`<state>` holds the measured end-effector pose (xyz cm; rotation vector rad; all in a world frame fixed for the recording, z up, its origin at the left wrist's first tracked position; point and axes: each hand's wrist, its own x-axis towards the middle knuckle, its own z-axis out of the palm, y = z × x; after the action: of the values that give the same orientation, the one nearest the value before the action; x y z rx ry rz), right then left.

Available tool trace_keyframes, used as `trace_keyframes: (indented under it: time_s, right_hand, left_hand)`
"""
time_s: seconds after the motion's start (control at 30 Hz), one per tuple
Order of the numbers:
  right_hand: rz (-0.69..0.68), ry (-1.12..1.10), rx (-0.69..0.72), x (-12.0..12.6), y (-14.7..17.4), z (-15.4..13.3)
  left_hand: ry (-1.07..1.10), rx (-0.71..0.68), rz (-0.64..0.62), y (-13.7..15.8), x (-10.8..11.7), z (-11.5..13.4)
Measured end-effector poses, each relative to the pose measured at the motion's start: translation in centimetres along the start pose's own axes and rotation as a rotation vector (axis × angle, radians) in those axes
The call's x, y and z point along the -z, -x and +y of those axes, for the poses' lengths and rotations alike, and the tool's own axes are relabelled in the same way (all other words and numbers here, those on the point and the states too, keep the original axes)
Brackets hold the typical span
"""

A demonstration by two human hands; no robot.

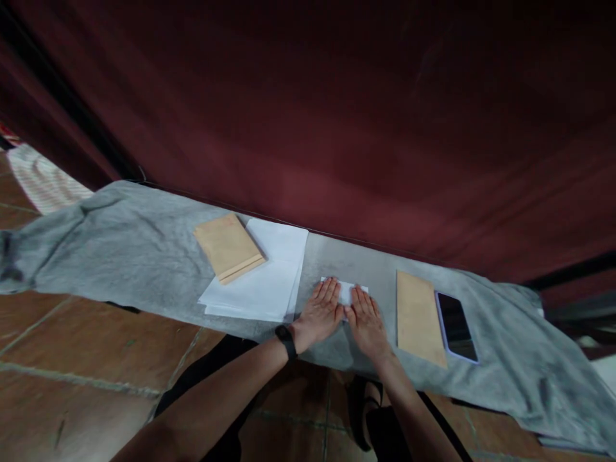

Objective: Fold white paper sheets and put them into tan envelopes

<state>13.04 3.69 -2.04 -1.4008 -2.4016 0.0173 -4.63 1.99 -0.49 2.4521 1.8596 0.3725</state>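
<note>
A small piece of white paper [345, 294], apparently folded, lies on the grey cloth in front of me. My left hand [321, 309] rests flat on its left part, with a dark band around the wrist. Flat on the right part lies my right hand [366, 321], fingers stretched out. The two thumbs nearly meet at the paper's near edge. Both hands cover much of the paper, so its folds are hidden. To the left are larger white sheets [269, 282], overlapping, with brown envelopes [228, 247] on top.
Right of my hands lies a single brown envelope [418, 317], beside a phone [456, 326] with a pale purple edge. A grey cloth [139, 250] covers the long narrow surface. Behind it hangs a dark red curtain [337, 160]. Brown floor tiles [81, 359] show below.
</note>
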Motion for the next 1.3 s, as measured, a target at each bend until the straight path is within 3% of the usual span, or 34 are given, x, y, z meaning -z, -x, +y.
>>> trace_keyframes:
  time_s: [0.4,0.6,0.8,0.93,1.0,1.07,1.13,1.3]
  right_hand:
    - [0.025,0.058,-0.123,0.0,0.7,2.3]
    - [0.011,-0.005,-0.130,0.1,0.0,3.1]
    - [-0.001,-0.095,-0.115,0.1,-0.7,3.9]
    - [0.064,-0.323,-0.231,1.8,-2.1,4.3]
    - [0.143,-0.510,-0.326,3.4,-2.8,4.4]
    - [0.223,-0.666,-0.307,4.9,-3.2,4.6]
    - [0.265,-0.764,-0.275,5.7,-3.2,4.9]
    - [0.120,-0.703,-0.272,5.0,-2.2,5.7]
  left_hand:
    - [0.001,0.129,0.078,0.6,1.0,-2.5]
    - [0.097,0.089,0.071,-1.9,2.4,-2.9]
    - [0.209,0.169,-0.004,-4.8,3.1,-3.4]
    - [0.430,0.194,0.075,-5.7,4.6,-3.2]
    - [0.514,0.141,0.196,-5.5,5.8,-2.6]
    - [0.527,0.023,0.308,-4.8,6.6,-1.9]
    - [0.508,-0.107,0.342,-3.8,6.8,-1.4]
    - [0.366,-0.276,0.140,-1.4,4.7,-1.8]
